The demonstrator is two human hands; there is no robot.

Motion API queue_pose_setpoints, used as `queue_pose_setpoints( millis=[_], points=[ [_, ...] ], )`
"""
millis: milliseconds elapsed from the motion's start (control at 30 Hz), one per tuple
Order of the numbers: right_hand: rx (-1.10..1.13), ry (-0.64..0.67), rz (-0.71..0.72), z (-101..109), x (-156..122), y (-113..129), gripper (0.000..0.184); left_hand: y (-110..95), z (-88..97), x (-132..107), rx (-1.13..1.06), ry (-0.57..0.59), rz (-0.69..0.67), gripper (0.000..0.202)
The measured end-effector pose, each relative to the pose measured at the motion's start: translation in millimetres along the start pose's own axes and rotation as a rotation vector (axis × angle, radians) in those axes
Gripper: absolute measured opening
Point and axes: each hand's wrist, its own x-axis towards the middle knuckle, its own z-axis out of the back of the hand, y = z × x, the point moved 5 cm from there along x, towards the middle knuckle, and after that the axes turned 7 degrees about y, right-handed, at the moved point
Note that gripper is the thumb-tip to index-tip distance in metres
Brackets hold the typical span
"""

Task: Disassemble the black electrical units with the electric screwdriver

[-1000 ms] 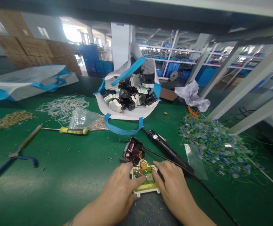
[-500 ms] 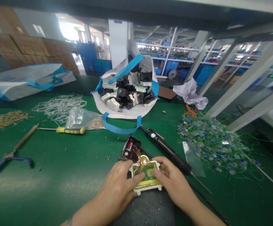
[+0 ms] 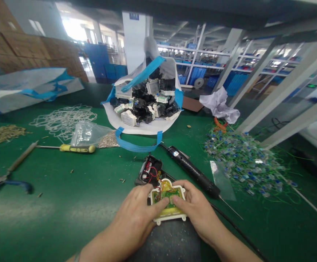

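Circuit housing (image 3: 170, 211) held at the far end of a dark mat (image 3: 171, 242)
Left hand (image 3: 138, 207) and right hand (image 3: 195, 204) clamp their fingers on its opposite sides, thumbs over the green board (image 3: 178, 191); red and yellow wires (image 3: 159, 175) lead to the black case (image 3: 140, 178) just beyond, a black electric screwdriver (image 3: 193, 172) to the right

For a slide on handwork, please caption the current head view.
Left hand and right hand hold a white-framed circuit board near an open black housing with wires.
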Motion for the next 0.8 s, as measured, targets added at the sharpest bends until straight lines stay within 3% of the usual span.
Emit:
queue_pose_setpoints(
  millis=[333,800],
  points=[
    [-0.039,0.029,-0.004,-0.6,-0.6,4.7,0.031,-1.2,2.2,-1.6,-0.004,-0.074,-0.013,0.054],
    [-0.044,-0.047,-0.039,-2.8,-0.2,9.0,0.026,-2.2,4.7,-1.4,0.002,-0.096,-0.003,0.047]
  ],
)
